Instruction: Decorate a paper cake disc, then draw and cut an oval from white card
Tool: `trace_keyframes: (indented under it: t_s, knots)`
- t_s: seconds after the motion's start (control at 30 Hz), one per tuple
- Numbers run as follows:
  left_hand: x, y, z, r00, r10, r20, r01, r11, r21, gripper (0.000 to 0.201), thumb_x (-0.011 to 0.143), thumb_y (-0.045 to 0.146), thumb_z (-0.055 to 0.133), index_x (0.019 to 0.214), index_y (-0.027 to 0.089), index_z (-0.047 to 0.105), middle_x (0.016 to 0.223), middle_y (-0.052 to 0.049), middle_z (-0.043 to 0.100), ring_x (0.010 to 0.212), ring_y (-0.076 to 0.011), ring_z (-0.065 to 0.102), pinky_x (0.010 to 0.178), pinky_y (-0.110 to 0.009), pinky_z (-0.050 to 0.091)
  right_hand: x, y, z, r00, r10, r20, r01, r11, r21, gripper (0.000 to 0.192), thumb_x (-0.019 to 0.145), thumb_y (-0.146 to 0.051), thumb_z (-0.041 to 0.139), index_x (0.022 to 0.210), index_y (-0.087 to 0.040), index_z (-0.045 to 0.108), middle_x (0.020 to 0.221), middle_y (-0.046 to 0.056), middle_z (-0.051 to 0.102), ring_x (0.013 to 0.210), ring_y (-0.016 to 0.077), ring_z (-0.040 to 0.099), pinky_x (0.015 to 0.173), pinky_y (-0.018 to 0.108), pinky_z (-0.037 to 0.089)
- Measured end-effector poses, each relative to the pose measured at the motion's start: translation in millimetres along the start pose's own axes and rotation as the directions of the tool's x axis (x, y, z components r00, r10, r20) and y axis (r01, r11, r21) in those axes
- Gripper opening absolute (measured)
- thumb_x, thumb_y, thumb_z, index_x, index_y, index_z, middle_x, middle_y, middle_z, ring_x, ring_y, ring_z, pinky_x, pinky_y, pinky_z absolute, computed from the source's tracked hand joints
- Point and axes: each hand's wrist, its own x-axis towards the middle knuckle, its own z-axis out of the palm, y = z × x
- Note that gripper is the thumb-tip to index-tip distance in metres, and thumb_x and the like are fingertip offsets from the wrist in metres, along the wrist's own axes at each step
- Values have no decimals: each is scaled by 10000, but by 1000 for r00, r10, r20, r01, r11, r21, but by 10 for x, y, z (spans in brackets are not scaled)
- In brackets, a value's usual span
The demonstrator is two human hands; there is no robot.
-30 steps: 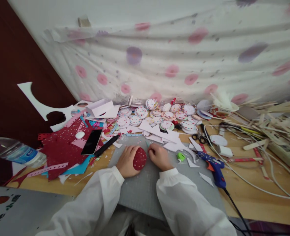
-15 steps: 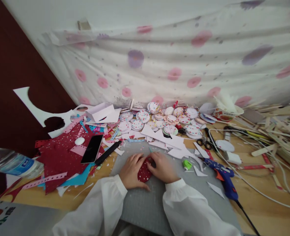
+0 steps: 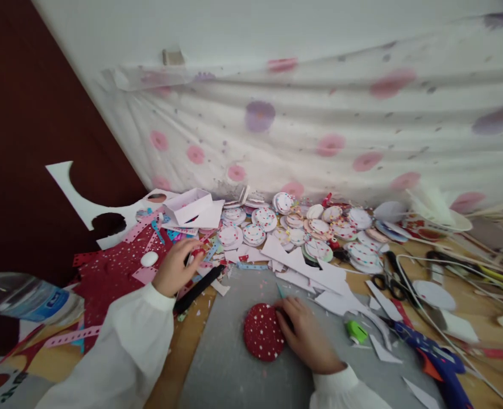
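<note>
My right hand (image 3: 306, 335) has its curled fingers against the right edge of a dark red disc (image 3: 263, 335) patterned with white stars. The disc lies on the grey mat (image 3: 229, 363). A thin teal sliver (image 3: 280, 289) shows just beyond those fingertips; whether the hand holds it is unclear. To the left, my left hand (image 3: 175, 270) hovers over the paper scraps, thumb and forefinger apart near small red bits (image 3: 196, 250). Whether it touches them cannot be made out. Its palm covers the spot where the phone lies. A black cutter-like tool (image 3: 200, 288) is beside it.
Stacked dotted paper discs (image 3: 253, 234) line the back, before white offcuts (image 3: 306, 264). On the right are scissors (image 3: 390, 281), a blue glue gun (image 3: 430, 346), its cable and a green sharpener-like piece (image 3: 356, 331). A water bottle (image 3: 25, 298) lies at the left by red paper (image 3: 106, 284).
My left hand has let go of the red disc and moved left to the scraps. My right hand stays at the disc. The camera view has shifted, uncovering the disc.
</note>
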Motion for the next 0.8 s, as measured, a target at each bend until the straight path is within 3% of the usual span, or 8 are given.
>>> trace_keyframes:
  t_s: [0.07, 0.13, 0.17, 0.23, 0.43, 0.6, 0.7, 0.8]
  knots:
    - [107, -236, -128, 960, -263, -90, 243, 951, -192, 186, 757, 259, 673, 932, 199, 694, 1023, -64, 674, 1054, -247, 602, 1043, -402, 418, -5, 2, 7, 1000, 2, 1, -2, 1000, 13, 199, 935, -154, 438, 970, -224, 621, 933, 73, 654, 897, 242, 595, 804, 404, 471]
    - [186, -448, -178, 823, -566, -38, 477, 726, -495, 225, 657, 176, 750, 876, 189, 697, 985, -41, 680, 1022, -216, 620, 1057, -358, 415, -8, 6, 16, 1000, 6, -13, -5, 1000, 21, 202, 930, -150, 443, 968, -234, 623, 938, 71, 659, 895, 242, 601, 799, 403, 477]
    - [221, -534, -175, 772, -635, 4, 529, 640, -557, 225, 652, 170, 758, 865, 176, 686, 939, -43, 688, 970, -209, 640, 1030, -365, 443, -8, 8, 20, 1000, 7, -21, -7, 1000, 21, 203, 926, -149, 446, 963, -238, 624, 936, 71, 661, 893, 243, 602, 793, 403, 481]
    - [301, -660, -116, 699, -706, 111, 599, 494, -631, 188, 684, 185, 753, 840, 140, 659, 852, -70, 701, 865, -212, 673, 945, -393, 510, -6, 8, 24, 1000, 10, -28, -10, 1000, 19, 201, 919, -150, 452, 952, -243, 627, 928, 72, 664, 884, 246, 604, 781, 405, 488]
    - [700, -739, 281, 562, -743, 363, 690, 179, -701, 102, 789, 156, 694, 752, 108, 612, 779, -145, 699, 755, -196, 695, 746, -312, 574, 6, -3, 29, 1000, 18, -20, -18, 999, 27, 222, 912, -134, 451, 964, -244, 637, 918, 64, 666, 872, 242, 609, 777, 404, 493]
    - [1100, -616, 374, 566, -759, 321, 632, 151, -760, 149, 796, 142, 660, 687, 120, 560, 659, -73, 639, 520, -93, 583, 548, -204, 519, 15, -11, 21, 999, 25, -35, -23, 999, 35, 226, 916, -136, 456, 974, -247, 645, 914, 59, 659, 884, 235, 610, 784, 387, 489]
    - [1225, -497, 157, 618, -764, 187, 551, 251, -796, 151, 804, 169, 579, 663, 130, 543, 587, -13, 576, 428, -47, 466, 441, -153, 424, 17, -16, 16, 999, 30, -32, -29, 999, 30, 224, 915, -131, 456, 967, -244, 642, 909, 59, 655, 877, 239, 604, 777, 392, 484]
    - [1164, -388, -167, 684, -730, 17, 464, 417, -781, 175, 760, 224, 558, 610, 155, 499, 531, 20, 516, 394, -50, 389, 375, -164, 337, 8, -9, 38, 999, 40, -27, -40, 999, 29, 228, 922, -129, 447, 967, -245, 637, 913, 61, 653, 877, 243, 598, 773, 396, 480]
